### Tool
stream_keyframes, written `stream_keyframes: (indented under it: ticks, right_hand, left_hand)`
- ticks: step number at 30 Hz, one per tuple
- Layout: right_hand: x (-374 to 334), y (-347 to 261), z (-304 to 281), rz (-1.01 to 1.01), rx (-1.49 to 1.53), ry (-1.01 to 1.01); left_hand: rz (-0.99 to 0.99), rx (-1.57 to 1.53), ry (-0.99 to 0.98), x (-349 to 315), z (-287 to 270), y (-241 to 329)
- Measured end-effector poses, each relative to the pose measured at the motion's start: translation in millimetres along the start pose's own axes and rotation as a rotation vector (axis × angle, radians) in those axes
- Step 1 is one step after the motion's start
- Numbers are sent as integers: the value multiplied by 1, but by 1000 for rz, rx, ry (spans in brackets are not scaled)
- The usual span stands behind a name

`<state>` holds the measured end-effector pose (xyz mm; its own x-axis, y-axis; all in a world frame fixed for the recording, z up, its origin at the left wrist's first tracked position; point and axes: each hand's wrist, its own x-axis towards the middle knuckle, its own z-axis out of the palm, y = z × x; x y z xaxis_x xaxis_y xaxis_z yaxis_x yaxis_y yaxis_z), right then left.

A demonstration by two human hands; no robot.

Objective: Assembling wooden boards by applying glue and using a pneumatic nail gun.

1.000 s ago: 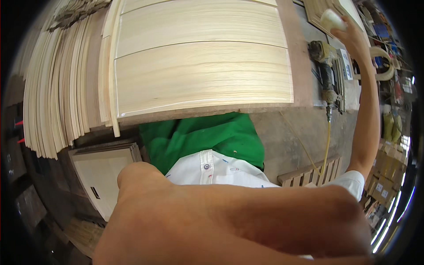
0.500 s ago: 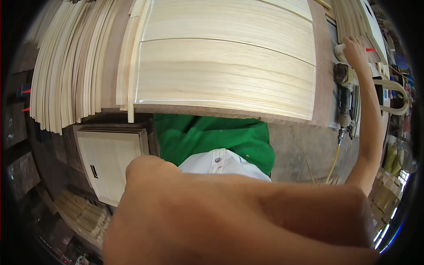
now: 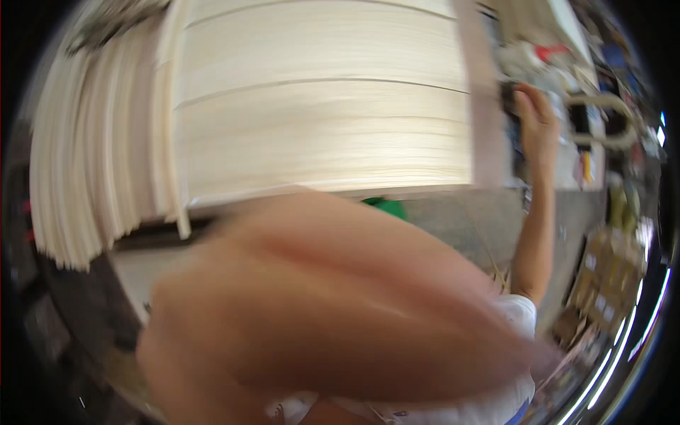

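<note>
At the right edge of the workbench, my right hand (image 3: 536, 117) curls its fingers at the head of a dark nail gun (image 3: 508, 98) and seems to grip it, though motion blurs the contact. Just beyond lies a white bottle with a red tip (image 3: 551, 52), apart from the fingers. My left arm (image 3: 319, 304), raised close to the camera, fills the lower middle as a smear; its fingers cannot be made out. Pale wooden panels (image 3: 319, 134) lie side by side on the bench, with a wooden strip (image 3: 172, 142) along their left end.
Many thin wooden strips (image 3: 92, 156) are stacked at the bench's left, with a blurred greyish thing (image 3: 117, 18) above them. A curved handle-like loop (image 3: 602, 117) stands at the right. Cardboard boxes (image 3: 602, 276) sit at lower right, and a pale panel (image 3: 134, 276) leans below the bench.
My right hand has left the white bottle and come nearer, to the nail gun. My left arm has risen across the view. The whole scene has shifted left and blurred.
</note>
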<state>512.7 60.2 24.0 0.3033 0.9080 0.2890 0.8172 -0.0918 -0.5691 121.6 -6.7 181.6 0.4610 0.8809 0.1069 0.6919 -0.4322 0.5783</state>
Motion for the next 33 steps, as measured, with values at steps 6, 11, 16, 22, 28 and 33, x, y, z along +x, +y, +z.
stream_keyframes:
  ticks: [6,11,16,22,28,33]
  right_hand:
    - [-38,44,-19,148,97,194]
    - [-71,42,-58,241,143,181]
    - [-61,-13,5,124,362,-6]
    - [-56,-59,37,72,444,-95]
    - [-74,-45,14,143,370,-55]
    - [-67,-60,38,103,474,-152]
  left_hand:
    - [-162,-824,343,-39,73,-122]
    - [-139,-305,360,-2,65,-177]
    - [-274,219,520,12,8,-276]
    - [-407,264,475,44,0,-332]
    - [-454,473,612,53,-14,-386]
    - [-163,464,601,120,-18,-372]
